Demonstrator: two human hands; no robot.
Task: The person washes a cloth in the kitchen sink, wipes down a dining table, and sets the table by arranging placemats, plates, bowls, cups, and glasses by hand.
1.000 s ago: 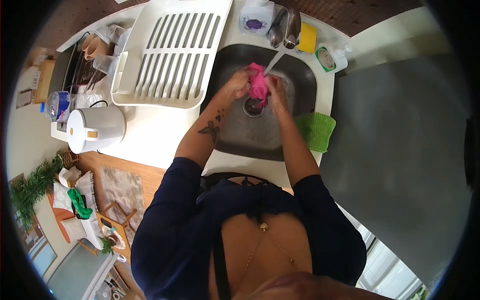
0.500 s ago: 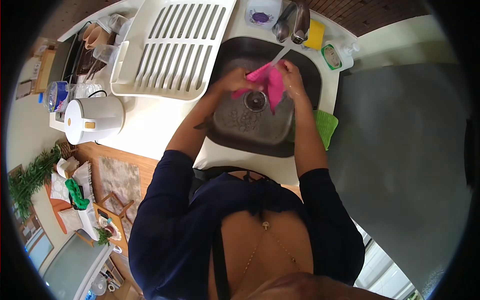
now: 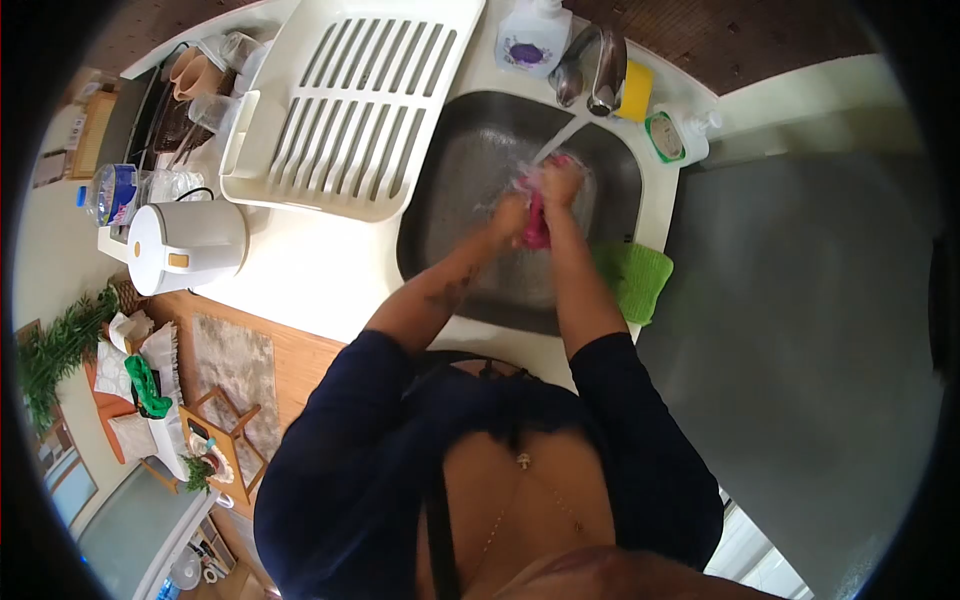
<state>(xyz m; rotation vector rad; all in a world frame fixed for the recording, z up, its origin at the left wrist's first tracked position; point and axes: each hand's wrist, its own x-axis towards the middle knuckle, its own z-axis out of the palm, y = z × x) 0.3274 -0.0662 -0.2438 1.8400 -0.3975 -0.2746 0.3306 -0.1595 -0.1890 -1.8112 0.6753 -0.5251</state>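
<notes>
In the upper middle of the frame, one dark sink (image 3: 450, 190) is set into the pale counter (image 3: 300, 270); inside it are contained two hands, one pink cloth (image 3: 538, 228) and running water. The pink cloth is bunched right of the basin's middle and is gripped from two sides. By the left hand (image 3: 511, 218) it is clasped with the fingers curled in; by the right hand (image 3: 560, 183), placed higher and further right, it is squeezed too, though the separate fingers are blurred. A single stream of water (image 3: 562, 139) is let down beside the right hand from one faucet (image 3: 607, 75) at the sink's top edge.

Two pump bottles are seen around the faucet: one with a purple mark (image 3: 533, 40) to its left, one with a green label (image 3: 678, 138) to its right. Between faucet and green label, one yellow sponge (image 3: 636, 92) is propped. One green cloth (image 3: 642, 283) is laid over the sink's lower right edge.

At upper left, one slatted white dish rack (image 3: 370, 97) is placed beside the sink. Farther left, one white kettle (image 3: 190, 247), its contents hidden by the lid, is seen near one blue-capped bottle (image 3: 112, 195).
</notes>
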